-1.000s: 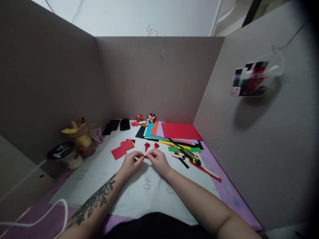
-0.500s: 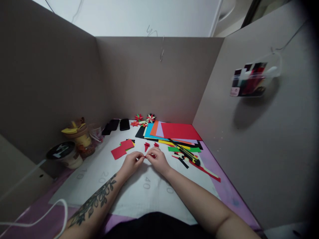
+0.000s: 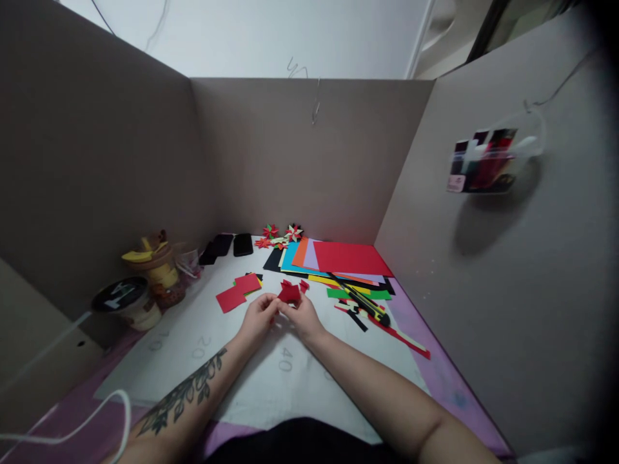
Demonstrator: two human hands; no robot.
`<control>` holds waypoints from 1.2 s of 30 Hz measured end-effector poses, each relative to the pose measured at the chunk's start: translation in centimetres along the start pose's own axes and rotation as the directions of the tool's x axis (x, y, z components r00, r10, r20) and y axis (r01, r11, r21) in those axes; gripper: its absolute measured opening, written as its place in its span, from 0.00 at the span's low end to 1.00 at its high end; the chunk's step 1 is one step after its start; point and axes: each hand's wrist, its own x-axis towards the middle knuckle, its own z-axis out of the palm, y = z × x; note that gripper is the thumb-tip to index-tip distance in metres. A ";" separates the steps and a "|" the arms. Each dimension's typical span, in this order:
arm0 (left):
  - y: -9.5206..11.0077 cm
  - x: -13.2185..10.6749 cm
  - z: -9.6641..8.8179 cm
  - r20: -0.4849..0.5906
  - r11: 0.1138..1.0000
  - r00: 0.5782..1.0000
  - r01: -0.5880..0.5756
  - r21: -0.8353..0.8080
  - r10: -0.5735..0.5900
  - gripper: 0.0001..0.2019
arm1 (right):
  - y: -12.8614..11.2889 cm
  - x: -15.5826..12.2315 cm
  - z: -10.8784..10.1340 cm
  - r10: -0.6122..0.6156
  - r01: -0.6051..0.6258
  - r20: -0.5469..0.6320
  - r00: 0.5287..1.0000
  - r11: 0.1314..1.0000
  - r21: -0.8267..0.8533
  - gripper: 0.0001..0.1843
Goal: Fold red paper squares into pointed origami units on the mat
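Note:
A small red piece of folded paper (image 3: 289, 294) is held up between my two hands above the white mat (image 3: 251, 386). My left hand (image 3: 262, 314) pinches its lower left corner. With thumb and fingers closed, my right hand (image 3: 304, 317) grips its right side. Just behind it lie small red folded pieces (image 3: 304, 285), partly hidden. To the left, red paper squares (image 3: 232, 298) overlap, with green, yellow and black edges showing beneath.
Coloured paper sheets (image 3: 351, 258) are stacked at the back right. A yellow and black cutter (image 3: 372, 305) lies among paper strips (image 3: 356, 320). Folded paper stars (image 3: 293, 232) and black phones (image 3: 242, 245) sit by the back wall. A lidded cup (image 3: 126, 301) stands left.
The red paper between my hands now faces me with its broad side, where before only a thin edge showed. My right hand has turned and dropped slightly.

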 end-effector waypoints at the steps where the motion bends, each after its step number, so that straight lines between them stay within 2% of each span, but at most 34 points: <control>1: -0.1 -0.1 0.2 0.004 1.000 1.000 0.001 0.003 -0.001 0.13 | 0.0 0.0 0.1 0.019 -0.019 -0.027 0.999 1.000 0.006 0.16; 7: -0.1 -0.1 0.3 -0.005 0.986 0.996 -0.086 0.146 0.088 0.11 | 0.2 -0.1 -0.5 0.046 -0.047 -0.130 0.990 0.999 -0.006 0.13; 14: 0.2 0.4 -0.7 -0.072 0.960 0.988 -0.114 0.257 0.136 0.11 | -0.2 1.5 -2.8 -0.022 0.023 -0.245 0.969 1.000 0.002 0.14; 17: 0.3 0.5 -1.2 -0.108 0.929 0.973 -0.157 0.336 0.204 0.11 | -0.8 1.7 -3.8 -0.111 0.086 -0.291 0.950 0.991 -0.098 0.13; 20: 0.5 0.3 -1.4 -0.099 0.874 0.949 -0.230 0.428 0.299 0.10 | -1.5 1.2 -3.8 -0.288 0.224 -0.225 0.931 0.936 -0.271 0.09; 23: 0.7 0.0 -1.4 -0.058 0.802 0.925 -0.294 0.521 0.376 0.09 | -2.1 0.2 -3.2 -0.466 0.389 -0.078 0.881 0.810 -0.440 0.06; 26: 0.6 -0.1 -1.4 -0.005 0.736 0.906 -0.340 0.586 0.422 0.09 | -2.3 -0.4 -2.7 -0.533 0.478 0.041 0.845 0.719 -0.504 0.05; 30: 0.4 -0.2 -1.4 0.022 0.702 0.890 -0.374 0.606 0.456 0.09 | -2.1 -0.5 -2.5 -0.544 0.499 0.096 0.834 0.668 -0.552 0.03; 33: 0.5 -0.3 -1.3 0.035 0.738 0.904 -0.369 0.566 0.425 0.10 | -1.8 -0.3 -2.7 -0.530 0.529 0.185 0.828 0.627 -0.571 0.05; 36: 0.8 -0.3 -1.0 0.052 0.862 0.958 -0.277 0.426 0.282 0.11 | -1.5 -0.1 -2.9 -0.522 0.575 0.279 0.806 0.578 -0.580 0.09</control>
